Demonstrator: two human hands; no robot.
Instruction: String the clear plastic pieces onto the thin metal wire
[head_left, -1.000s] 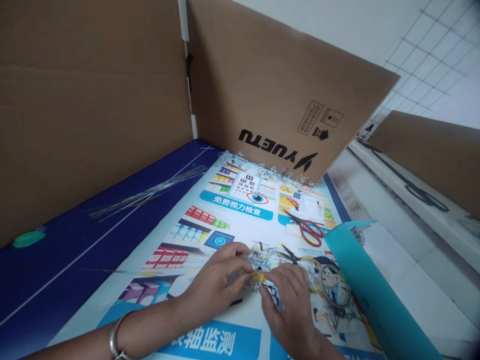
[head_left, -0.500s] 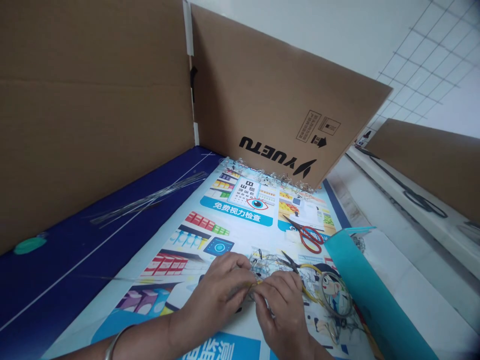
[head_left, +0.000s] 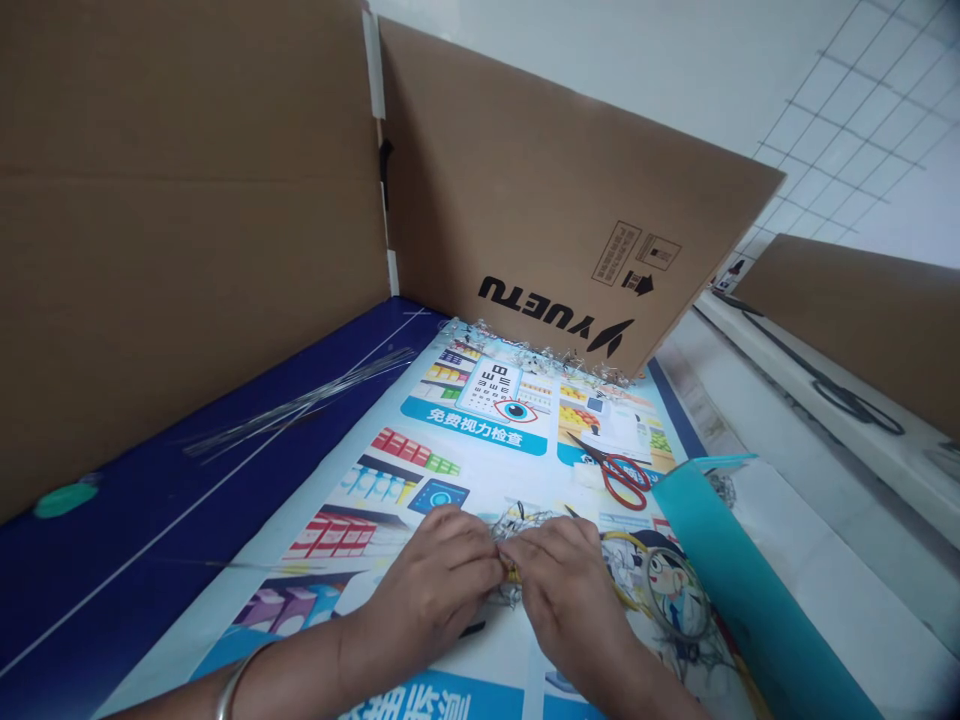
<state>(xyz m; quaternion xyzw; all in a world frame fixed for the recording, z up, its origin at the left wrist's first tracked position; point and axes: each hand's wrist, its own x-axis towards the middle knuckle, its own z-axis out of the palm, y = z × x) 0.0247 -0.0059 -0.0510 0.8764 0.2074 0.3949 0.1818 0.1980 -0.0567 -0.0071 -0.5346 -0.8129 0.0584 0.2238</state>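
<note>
Cardboard walls [head_left: 187, 250] ring the printed poster [head_left: 480, 420] where left hand [head_left: 439, 570] and right hand [head_left: 570, 590] pinch, seemingly, a wire tangle [head_left: 525, 522].

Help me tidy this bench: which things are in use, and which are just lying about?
In use: wire tangle, pinched between left hand and right hand.
Lying about: red scissors, straight wires, teal sheet, green lump.

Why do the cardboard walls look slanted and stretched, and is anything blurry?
Head view: the wide lens stretches the cardboard panel and darkens the bottom right corner; light is soft, glare-free; the left hand and right hand look sharp, but the wire tangle they pinch is too fine to resolve.
</note>
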